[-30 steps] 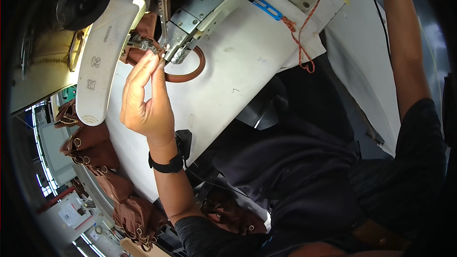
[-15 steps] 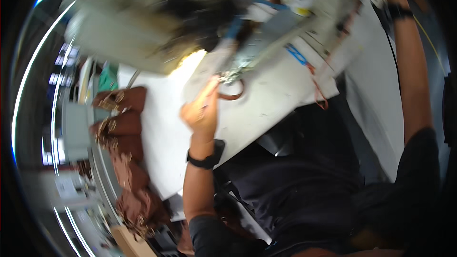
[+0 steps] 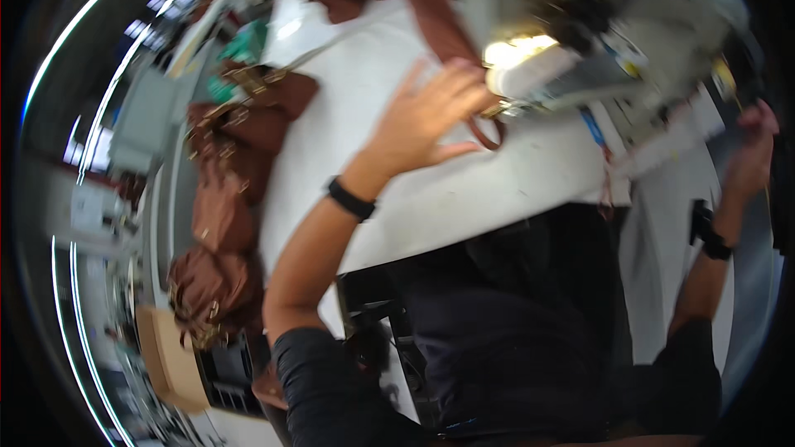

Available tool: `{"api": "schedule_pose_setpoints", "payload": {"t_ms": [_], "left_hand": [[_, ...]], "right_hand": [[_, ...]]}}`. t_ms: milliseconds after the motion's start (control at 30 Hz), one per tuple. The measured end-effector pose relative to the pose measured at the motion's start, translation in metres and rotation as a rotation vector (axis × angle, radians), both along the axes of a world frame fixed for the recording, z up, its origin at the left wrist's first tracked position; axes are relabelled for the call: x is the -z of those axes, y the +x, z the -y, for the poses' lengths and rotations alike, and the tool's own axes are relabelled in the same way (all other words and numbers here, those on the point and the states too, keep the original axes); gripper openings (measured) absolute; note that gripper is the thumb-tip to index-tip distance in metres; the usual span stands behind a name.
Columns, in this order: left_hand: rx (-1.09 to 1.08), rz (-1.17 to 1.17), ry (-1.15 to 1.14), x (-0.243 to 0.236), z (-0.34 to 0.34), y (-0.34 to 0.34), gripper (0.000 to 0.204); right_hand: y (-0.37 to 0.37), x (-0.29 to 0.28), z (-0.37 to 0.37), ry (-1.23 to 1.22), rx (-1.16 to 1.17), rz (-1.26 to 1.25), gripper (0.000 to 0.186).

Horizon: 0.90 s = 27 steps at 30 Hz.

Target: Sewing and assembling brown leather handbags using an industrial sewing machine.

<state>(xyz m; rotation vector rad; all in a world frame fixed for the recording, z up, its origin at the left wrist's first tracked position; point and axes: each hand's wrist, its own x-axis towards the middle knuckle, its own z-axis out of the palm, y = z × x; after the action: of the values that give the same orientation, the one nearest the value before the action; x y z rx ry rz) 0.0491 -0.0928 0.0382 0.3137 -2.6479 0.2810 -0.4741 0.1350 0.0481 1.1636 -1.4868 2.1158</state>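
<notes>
My left hand (image 3: 422,120) reaches over the white table, palm down with thumb and fingers apart. Its fingertips overlap the edge of a brown leather piece (image 3: 443,29) beside the sewing machine head (image 3: 580,50); contact is unclear. A curved brown strap (image 3: 490,134) hangs just past the thumb, below the lit needle area. Out at the far right, my right hand (image 3: 752,149) is raised away from the machine. Motion blur smears its fingers, and I cannot make out anything in them.
Several brown leather bags (image 3: 224,215) with gold-coloured fittings line the left side of the white table (image 3: 397,223). Green material (image 3: 244,45) lies behind them. A blue-handled tool (image 3: 593,126) rests right of the needle area. An open cardboard box (image 3: 170,356) stands at lower left.
The view has swung, so the machine sits farther right. My left hand has left the strap and spread its fingers. My right hand has come down from the machine's far end.
</notes>
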Motion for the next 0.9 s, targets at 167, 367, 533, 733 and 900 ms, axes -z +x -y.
{"api": "schedule_pose_setpoints", "payload": {"t_ms": [167, 367, 533, 733, 900], "left_hand": [[-0.087, 0.065, -0.072, 0.018, 0.051, 0.006, 0.064], [-0.058, -0.074, -0.038, 0.025, 0.061, -0.006, 0.048], [-0.013, -0.038, -0.154, 0.008, 0.031, 0.006, 0.048], [0.048, 0.053, -0.335, -0.011, -0.014, 0.011, 0.048], [0.018, 0.062, -0.334, -0.018, -0.042, -0.009, 0.044]], "right_hand": [[0.257, 0.054, 0.064, 0.424, -0.81, 0.191, 0.024], [0.29, 0.032, 0.112, 0.547, -1.012, 0.443, 0.028], [0.296, 0.041, 0.13, 0.498, -1.049, 0.518, 0.025], [0.301, 0.042, 0.132, 0.356, -1.051, 0.547, 0.025], [0.298, 0.041, 0.133, 0.409, -1.025, 0.541, 0.02]]}}
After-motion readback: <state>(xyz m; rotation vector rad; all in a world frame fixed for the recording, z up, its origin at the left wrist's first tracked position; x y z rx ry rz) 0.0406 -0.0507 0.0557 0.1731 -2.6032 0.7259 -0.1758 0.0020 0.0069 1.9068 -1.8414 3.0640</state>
